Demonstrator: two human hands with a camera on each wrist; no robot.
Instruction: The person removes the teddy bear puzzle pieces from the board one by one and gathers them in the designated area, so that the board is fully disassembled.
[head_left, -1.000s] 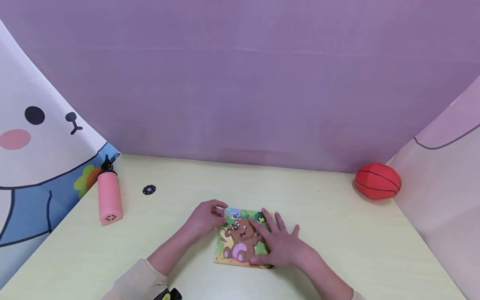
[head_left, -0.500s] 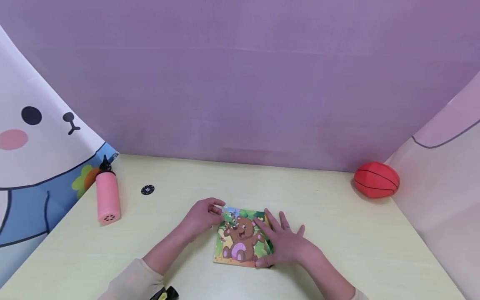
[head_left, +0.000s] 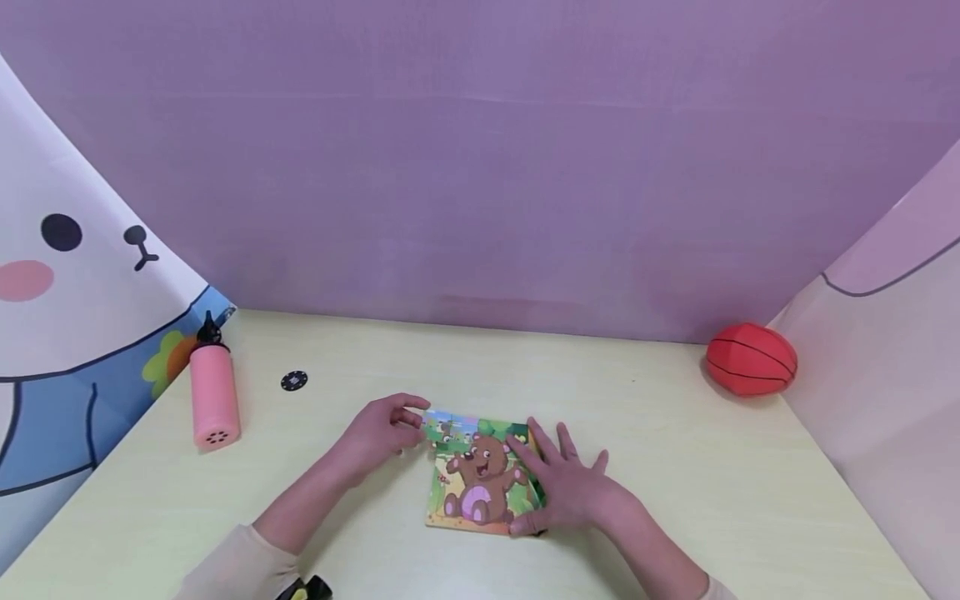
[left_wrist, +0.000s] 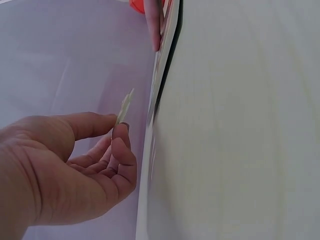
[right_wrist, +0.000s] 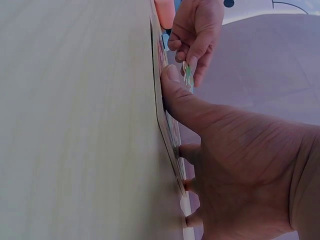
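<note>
A square bear jigsaw puzzle point(head_left: 480, 492) lies flat on the table in the head view. My left hand point(head_left: 378, 433) pinches a puzzle piece point(head_left: 435, 427) at the puzzle's upper left corner; in the left wrist view the thin piece point(left_wrist: 125, 106) sticks up between thumb and fingers, off the table. My right hand point(head_left: 570, 487) lies with spread fingers over the puzzle's right edge, covering part of it. The right wrist view shows that thumb point(right_wrist: 172, 75) resting along the board's edge, and the piece point(right_wrist: 188, 75) in my left hand beyond it.
A pink bottle-shaped object with a black top point(head_left: 214, 392) lies at the left. Near it is a black poker chip point(head_left: 294, 381). A red ball with black lines point(head_left: 752, 360) sits at the far right corner. Printed cloth walls point(head_left: 480, 167) border the table point(head_left: 645, 400).
My left hand has moved left and slightly up, drawing the pinched piece outward past the puzzle's corner. My right hand first slid a little right, then stayed nearly still.
</note>
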